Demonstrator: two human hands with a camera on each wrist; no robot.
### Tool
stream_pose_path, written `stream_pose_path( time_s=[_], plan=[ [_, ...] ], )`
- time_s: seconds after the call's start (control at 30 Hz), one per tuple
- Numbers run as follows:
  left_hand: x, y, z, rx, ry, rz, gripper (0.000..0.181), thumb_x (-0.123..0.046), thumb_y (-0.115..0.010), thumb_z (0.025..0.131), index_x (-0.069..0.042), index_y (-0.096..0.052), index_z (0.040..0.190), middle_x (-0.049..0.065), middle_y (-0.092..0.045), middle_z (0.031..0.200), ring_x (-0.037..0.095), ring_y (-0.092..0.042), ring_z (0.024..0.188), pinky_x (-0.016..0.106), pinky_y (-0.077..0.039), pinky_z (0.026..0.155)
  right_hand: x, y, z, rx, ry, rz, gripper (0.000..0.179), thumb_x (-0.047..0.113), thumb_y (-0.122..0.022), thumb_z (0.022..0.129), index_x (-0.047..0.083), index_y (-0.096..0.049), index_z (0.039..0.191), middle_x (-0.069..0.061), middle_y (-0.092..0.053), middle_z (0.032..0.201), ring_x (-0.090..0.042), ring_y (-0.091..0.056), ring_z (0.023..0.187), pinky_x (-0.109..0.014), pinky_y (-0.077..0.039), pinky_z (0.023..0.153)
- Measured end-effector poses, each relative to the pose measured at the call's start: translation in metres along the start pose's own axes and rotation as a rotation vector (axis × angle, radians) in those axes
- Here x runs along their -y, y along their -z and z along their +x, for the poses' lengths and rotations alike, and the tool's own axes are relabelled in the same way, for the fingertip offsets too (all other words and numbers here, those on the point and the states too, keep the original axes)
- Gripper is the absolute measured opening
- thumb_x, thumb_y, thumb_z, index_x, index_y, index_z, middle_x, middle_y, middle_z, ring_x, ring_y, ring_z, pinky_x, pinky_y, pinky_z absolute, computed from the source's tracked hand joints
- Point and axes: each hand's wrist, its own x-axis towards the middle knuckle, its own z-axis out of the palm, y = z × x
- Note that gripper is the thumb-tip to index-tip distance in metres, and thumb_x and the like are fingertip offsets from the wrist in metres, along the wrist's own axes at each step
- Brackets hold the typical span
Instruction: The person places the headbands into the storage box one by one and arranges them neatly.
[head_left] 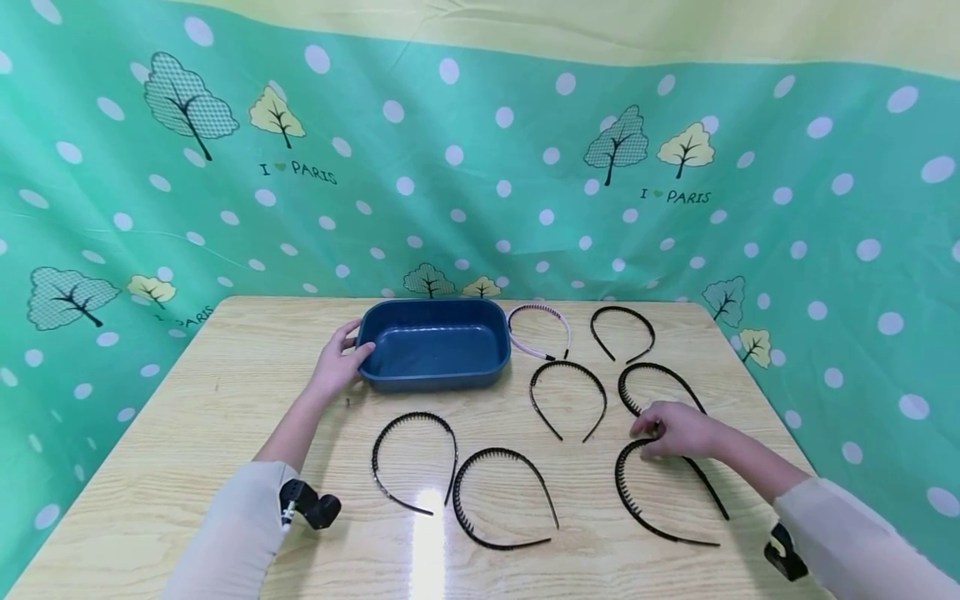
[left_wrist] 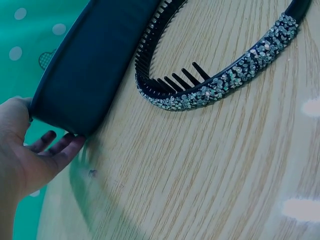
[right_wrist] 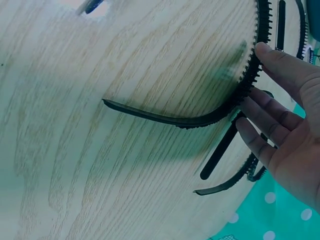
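My left hand (head_left: 337,367) grips the left end of a dark blue plastic basin (head_left: 438,383), thumb over the rim and fingers against the outside. In the left wrist view, a black toothed headband covered with glittering stones (left_wrist: 230,80) lies close to the basin (left_wrist: 85,65). At the table's right side my right hand (head_left: 678,429) pinches the curved top of a black toothed headband (head_left: 621,483). The right wrist view has the thumb on one side of this headband (right_wrist: 200,121) and fingers at the other. Another black headband (head_left: 660,365) lies just behind, partly hidden by the hand.
Two black headbands (head_left: 459,500) lie at the front middle of the wooden table (head_left: 202,442). Another black headband (head_left: 567,363) rests right of the basin, with a lilac one (head_left: 517,342) and a black one (head_left: 622,308) along the back. A green dotted curtain (head_left: 480,167) surrounds the table.
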Motion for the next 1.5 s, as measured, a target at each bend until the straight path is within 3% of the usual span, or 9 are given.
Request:
stream_pose_path(
  time_s=[0.7, 0.9, 1.23, 1.33, 1.5],
  plan=[
    [0.003, 0.0, 0.001, 0.001, 0.013, -0.014, 0.063, -0.023, -0.051, 0.096, -0.016, -0.019, 0.15, 0.03, -0.031, 0.144, 0.045, -0.05, 0.117, 0.032, -0.055, 0.078, -0.001, -0.008, 0.001, -0.035, 0.0, -0.004, 0.017, 0.019, -0.076, 0.075, 0.012, -0.071, 0.091, 0.001, -0.054, 0.079, -0.005, -0.043, 0.071, -0.022, -0.04, 0.061],
    [0.003, 0.0, 0.002, -0.006, 0.01, -0.017, 0.063, -0.024, -0.052, 0.096, -0.016, -0.02, 0.15, 0.029, -0.033, 0.143, 0.045, -0.05, 0.117, 0.031, -0.055, 0.078, -0.001, -0.008, 0.001, -0.058, 0.044, -0.012, 0.012, 0.016, -0.075, 0.076, 0.012, -0.071, 0.087, 0.002, -0.056, 0.078, -0.005, -0.046, 0.071, -0.021, -0.041, 0.061],
    [0.002, 0.001, 0.0, 0.003, 0.011, -0.027, 0.063, -0.023, -0.051, 0.097, -0.017, -0.019, 0.15, 0.03, -0.032, 0.143, 0.046, -0.05, 0.117, 0.029, -0.055, 0.076, 0.001, -0.005, 0.0, -0.017, 0.062, 0.002, 0.011, 0.017, -0.073, 0.079, 0.011, -0.07, 0.087, 0.005, -0.057, 0.076, 0.0, -0.044, 0.069, -0.021, -0.04, 0.059],
    [-0.008, 0.002, -0.006, 0.013, 0.024, -0.037, 0.063, -0.02, -0.05, 0.097, -0.014, -0.019, 0.15, 0.031, -0.031, 0.143, 0.047, -0.049, 0.118, 0.03, -0.056, 0.076, 0.003, -0.002, 0.0, 0.0, 0.066, 0.017, 0.011, 0.018, -0.072, 0.08, 0.011, -0.07, 0.088, 0.005, -0.057, 0.076, 0.0, -0.044, 0.068, -0.021, -0.04, 0.058],
    [-0.004, 0.002, -0.003, 0.008, 0.024, -0.031, 0.063, -0.022, -0.051, 0.097, -0.016, -0.019, 0.15, 0.031, -0.032, 0.144, 0.046, -0.049, 0.117, 0.028, -0.055, 0.073, 0.004, 0.002, 0.002, 0.009, 0.047, 0.043, 0.013, 0.019, -0.071, 0.082, 0.009, -0.069, 0.09, 0.005, -0.056, 0.073, 0.0, -0.045, 0.064, -0.021, -0.04, 0.056]
  ],
)
